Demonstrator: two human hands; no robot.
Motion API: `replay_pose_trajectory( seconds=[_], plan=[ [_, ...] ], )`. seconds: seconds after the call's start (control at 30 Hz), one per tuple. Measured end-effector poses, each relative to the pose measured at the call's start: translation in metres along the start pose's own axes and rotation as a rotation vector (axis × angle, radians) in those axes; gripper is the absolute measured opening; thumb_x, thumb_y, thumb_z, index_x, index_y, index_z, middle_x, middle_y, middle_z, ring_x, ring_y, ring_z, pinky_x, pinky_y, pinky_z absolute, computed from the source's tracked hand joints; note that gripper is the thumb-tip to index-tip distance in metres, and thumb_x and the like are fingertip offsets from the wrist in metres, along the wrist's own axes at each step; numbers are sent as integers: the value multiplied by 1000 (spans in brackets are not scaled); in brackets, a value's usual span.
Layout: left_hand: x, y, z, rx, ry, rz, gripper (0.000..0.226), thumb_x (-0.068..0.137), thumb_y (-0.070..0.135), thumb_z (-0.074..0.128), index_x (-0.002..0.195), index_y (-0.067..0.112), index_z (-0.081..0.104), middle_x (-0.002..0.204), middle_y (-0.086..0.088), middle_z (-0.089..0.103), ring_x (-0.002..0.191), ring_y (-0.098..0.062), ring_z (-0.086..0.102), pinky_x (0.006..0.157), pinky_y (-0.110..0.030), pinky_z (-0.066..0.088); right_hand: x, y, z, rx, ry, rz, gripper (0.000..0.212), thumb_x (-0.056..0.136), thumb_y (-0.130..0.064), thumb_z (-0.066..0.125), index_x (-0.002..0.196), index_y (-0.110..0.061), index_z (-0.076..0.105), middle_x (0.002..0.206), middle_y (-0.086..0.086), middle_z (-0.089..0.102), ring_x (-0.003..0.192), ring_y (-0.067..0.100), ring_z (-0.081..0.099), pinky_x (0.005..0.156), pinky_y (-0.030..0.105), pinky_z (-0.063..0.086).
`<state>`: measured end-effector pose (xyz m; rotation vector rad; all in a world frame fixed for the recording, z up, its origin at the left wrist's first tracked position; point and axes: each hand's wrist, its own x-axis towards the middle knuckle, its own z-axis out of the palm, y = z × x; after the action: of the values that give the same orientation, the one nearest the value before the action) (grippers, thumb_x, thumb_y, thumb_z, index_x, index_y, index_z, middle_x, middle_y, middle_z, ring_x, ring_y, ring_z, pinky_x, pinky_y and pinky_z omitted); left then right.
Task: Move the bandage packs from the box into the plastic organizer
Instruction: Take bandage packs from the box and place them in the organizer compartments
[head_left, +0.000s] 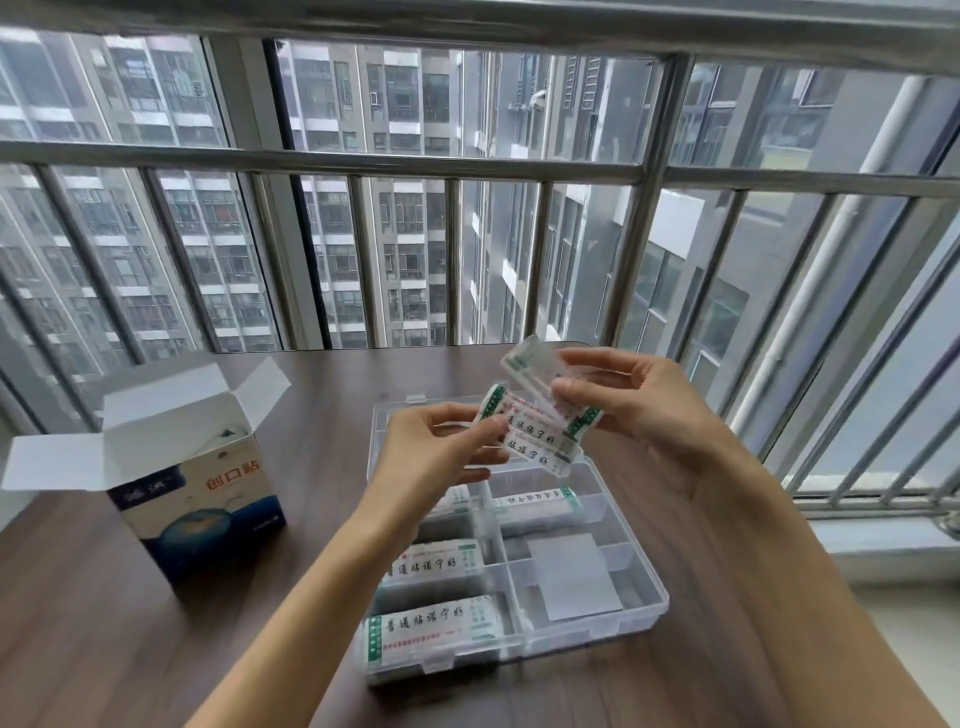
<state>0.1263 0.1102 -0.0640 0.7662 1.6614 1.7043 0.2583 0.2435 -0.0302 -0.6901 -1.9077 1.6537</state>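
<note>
Both hands are raised above the far end of the clear plastic organizer (644, 605), which lies open on the wooden counter (156, 649). The left hand (441, 441) has thumb and fingers (488, 423) curled, pinching the near-left end of a small bunch of bandage packs (537, 434). The right hand (639, 410) pinches the opposite end of the same bunch, thumb on top, fingers curled beneath. The packs fan out between the two sets of fingers; one strip (524, 364) tilts up and away, just beyond the right thumb. How many packs are in the bunch cannot be told.

Directly below the fingers, the organizer's compartments hold further packs: one (535, 506) under the right hand, two (436, 564) (431, 631) nearer the person on the left side. A grey square sheet (571, 577) lies in a right-side compartment.

The bandage box (202, 499) stands well to the left of the left fingers, flaps open.
</note>
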Motion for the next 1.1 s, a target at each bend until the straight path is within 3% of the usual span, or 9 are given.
replay_pose_trajectory(
  seconds=[0.1, 0.3, 0.37, 0.47, 0.57, 0.7, 0.8, 0.93, 1.1],
  plan=[
    [0, 1, 0, -5, -23, -29, 20, 85, 17, 69, 100, 4, 69, 77, -3, 75, 71, -12, 72, 62, -20, 57, 0, 6, 14, -251, 32, -97, 26, 79, -12, 73, 105, -18, 70, 92, -2, 74, 82, 7, 70, 70, 17, 55],
    [0, -4, -1, 17, -53, -47, 16, 89, 21, 65, 103, 14, 69, 84, 3, 76, 77, -4, 71, 55, -14, 51, 6, 15, 25, -592, 21, -150, 26, 86, -32, 65, 111, -30, 68, 95, -17, 59, 89, 4, 55, 86, 33, 45],
    [0, -4, 1, 60, -43, -37, 15, 89, 22, 65, 102, 17, 69, 85, 5, 75, 75, 3, 69, 51, -8, 46, 5, 15, 26, -579, -80, -91, 21, 89, -31, 60, 110, -33, 63, 104, -13, 61, 103, 10, 55, 89, 32, 44],
    [0, -5, 0, 160, -15, 64, 10, 88, 20, 66, 98, 18, 68, 84, 7, 72, 68, 10, 63, 59, -6, 48, 0, 12, 26, -395, -196, 9, 26, 93, -13, 55, 118, -18, 58, 107, 5, 66, 96, 17, 62, 75, 19, 50],
    [4, -8, -13, 554, -63, 193, 19, 84, 34, 69, 103, 31, 65, 93, 19, 67, 86, 2, 61, 79, -19, 51, -2, 7, 13, -525, -236, 63, 27, 95, -9, 52, 119, -18, 60, 104, 1, 65, 93, 16, 60, 76, 24, 49],
    [6, -3, -34, 943, -181, 188, 31, 82, 44, 68, 112, 41, 62, 104, 23, 62, 97, -2, 53, 83, -27, 44, 0, 13, 5, -837, -261, 29, 30, 95, -8, 50, 118, -20, 66, 116, -1, 65, 97, 8, 57, 82, 17, 43],
    [5, -2, -38, 1105, -202, 192, 27, 89, 39, 63, 116, 41, 63, 113, 21, 64, 100, -4, 55, 85, -27, 44, -2, 20, 13, -935, -250, 0, 36, 92, -2, 49, 111, -24, 70, 111, 0, 69, 83, 1, 55, 62, 2, 36],
    [8, -6, -39, 1158, -182, 143, 24, 93, 29, 55, 107, 44, 67, 114, 16, 67, 101, -6, 61, 89, -33, 51, -4, 31, 24, -918, -240, -27, 30, 88, -6, 55, 104, -24, 73, 102, 1, 72, 88, 8, 63, 72, 16, 44],
    [7, -6, -41, 1180, -137, 152, 21, 93, 31, 56, 102, 45, 70, 107, 17, 69, 97, -7, 62, 79, -29, 51, 3, 33, 26, -890, -254, -19, 11, 83, -16, 69, 90, -22, 76, 89, -6, 73, 85, 4, 66, 85, 23, 52]
  ],
)
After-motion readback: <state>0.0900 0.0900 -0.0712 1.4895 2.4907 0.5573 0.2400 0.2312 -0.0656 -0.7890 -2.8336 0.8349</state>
